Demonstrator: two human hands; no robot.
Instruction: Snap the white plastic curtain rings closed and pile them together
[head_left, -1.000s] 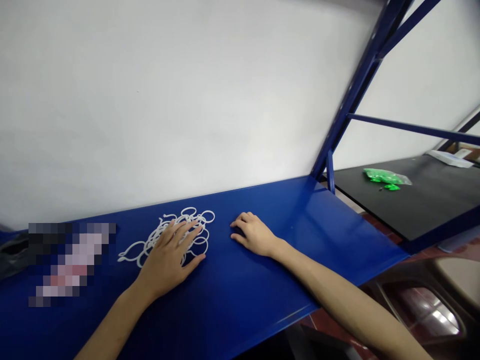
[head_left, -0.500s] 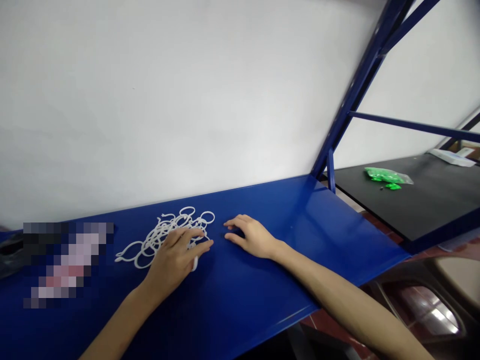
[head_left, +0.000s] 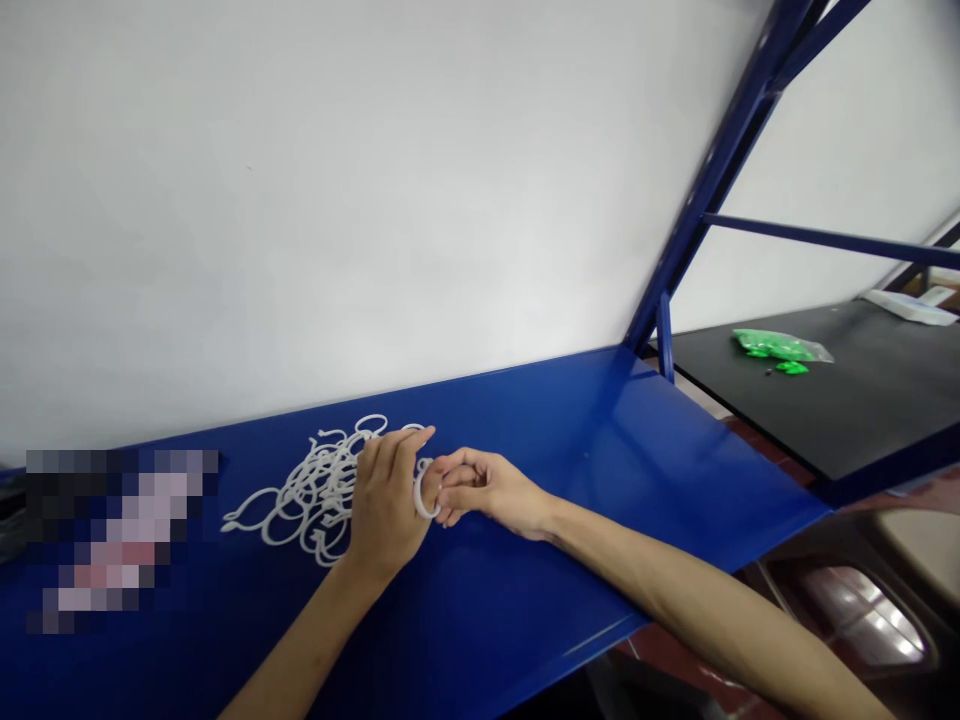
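Head view shows the right hand [head_left: 506, 490] with fingers pinched at the edge of a white ring [head_left: 420, 496] between both hands over the blue desk [head_left: 525, 590], the left hand [head_left: 386, 505] touching it, grip unclear, beside the heaped rings [head_left: 328, 478].

Workshop-like room: blue metal worktop [head_left: 540, 430] across lower frame, blue metal rack post [head_left: 711, 180] upper right, black worktop [head_left: 862, 400] at right

White ring [head_left: 419, 497] between left hand [head_left: 386, 508] and right hand [head_left: 510, 495], ring pile [head_left: 319, 484] alongside
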